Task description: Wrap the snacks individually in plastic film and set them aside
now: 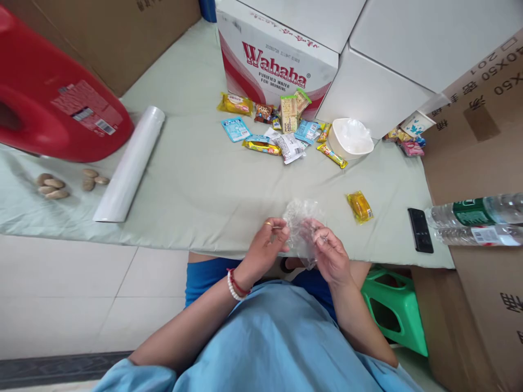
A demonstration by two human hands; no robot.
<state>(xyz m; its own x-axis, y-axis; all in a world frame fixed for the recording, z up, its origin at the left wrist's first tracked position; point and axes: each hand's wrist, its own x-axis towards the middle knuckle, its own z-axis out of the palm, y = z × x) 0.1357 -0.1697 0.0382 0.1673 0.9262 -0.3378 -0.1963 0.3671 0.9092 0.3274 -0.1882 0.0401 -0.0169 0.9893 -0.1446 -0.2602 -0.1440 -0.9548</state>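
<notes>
A crumpled piece of clear plastic film (303, 218) is stretched between my two hands at the table's front edge. My left hand (267, 239), with a ring and wrist beads, pinches its left side between thumb and fingers. On the other side my right hand (330, 251) grips the film with closed fingers. Whether the film is a bag or a cover, I cannot tell. Right of my hands lies a yellow-wrapped snack (360, 207). Farther back stands a white bowl (352, 148) with more clear plastic inside.
Several wrapped snacks (290, 147) lie before a Wahaha carton (278, 60). At left are a red jug (53, 98), a white plastic roll (129, 163) and brown oval pieces (55, 183). A black phone (420, 230) and water bottles (474, 213) lie right. A green stool (394, 307) stands below.
</notes>
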